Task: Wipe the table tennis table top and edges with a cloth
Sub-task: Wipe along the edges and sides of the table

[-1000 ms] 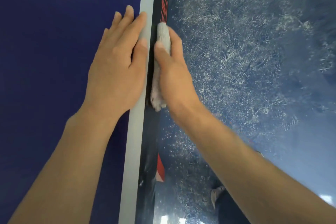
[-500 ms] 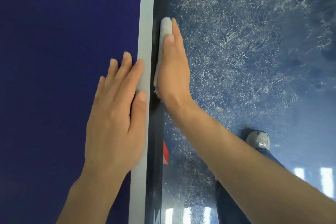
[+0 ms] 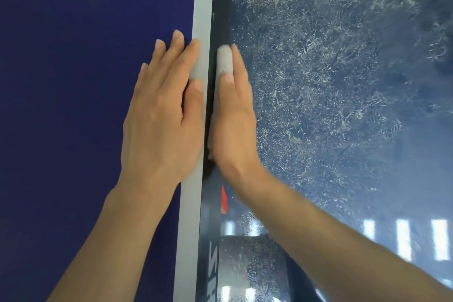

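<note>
The dark blue table top (image 3: pixel 73 81) fills the left half, bordered by a white line (image 3: pixel 193 203) along its right edge. Below that line runs the black side edge (image 3: pixel 220 7) with red and white lettering. My left hand (image 3: pixel 159 117) lies flat on the top, its fingers straight and the thumb on the white line. My right hand (image 3: pixel 235 125) holds a folded grey-white cloth (image 3: pixel 224 59) between thumb and straight fingers and presses it against the black side edge. Most of the cloth is hidden under that hand.
A glossy blue floor (image 3: pixel 343 81) with pale scuff marks and light reflections lies to the right of the table. Both of my forearms reach in from the bottom of the view.
My right hand slid the cloth forward along the side edge, then back until it was level with my left hand. The left hand stayed flat on the top.
</note>
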